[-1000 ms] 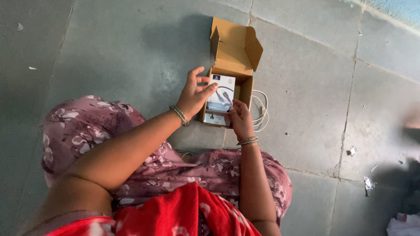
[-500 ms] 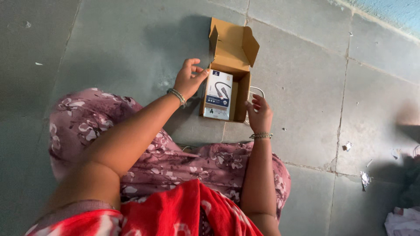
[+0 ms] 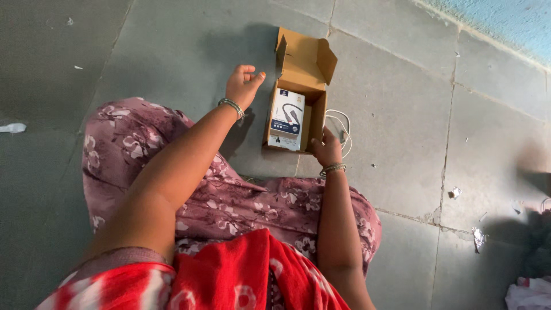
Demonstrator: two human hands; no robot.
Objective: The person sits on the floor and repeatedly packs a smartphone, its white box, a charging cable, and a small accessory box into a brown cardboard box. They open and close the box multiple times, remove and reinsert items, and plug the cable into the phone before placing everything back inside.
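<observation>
A: What lies on the floor (image 3: 172,51) in front of the seated person?

B: A small brown cardboard box (image 3: 317,117), open, with its lid flaps (image 3: 304,57) standing up at 12 o'clock. The card is plain and matte with sharp creases. The floor is grey stone slabs, worn and blotchy, with thin joints between them.

A: And inside the box?

B: A flat rectangular retail pack (image 3: 286,119), white with a dark blue band and a picture of a cable on its face. It sits tilted against the box's 9 o'clock wall, leaving bare card on the 3 o'clock side.

A: The hands?

B: The left hand (image 3: 242,84) hovers at 10 o'clock of the box, fingers loosely curled, holding nothing and clear of the card. The right hand (image 3: 326,149) is at the box's 5 o'clock corner, fingers bent against the outer wall; whether it pinches anything I cannot tell. A thin white cable (image 3: 338,129) loops on the floor just past it at 3 o'clock. Both wrists wear metal bangles.

A: Changed from a second ago?

B: Then both hands were pressing the pack down into the box. Now the left has lifted away, the right has dropped to the box's outside, and the pack lies deeper.

A: Anything else?

B: Crumpled silver foil scraps (image 3: 479,235) at 4 o'clock, well apart.
</observation>
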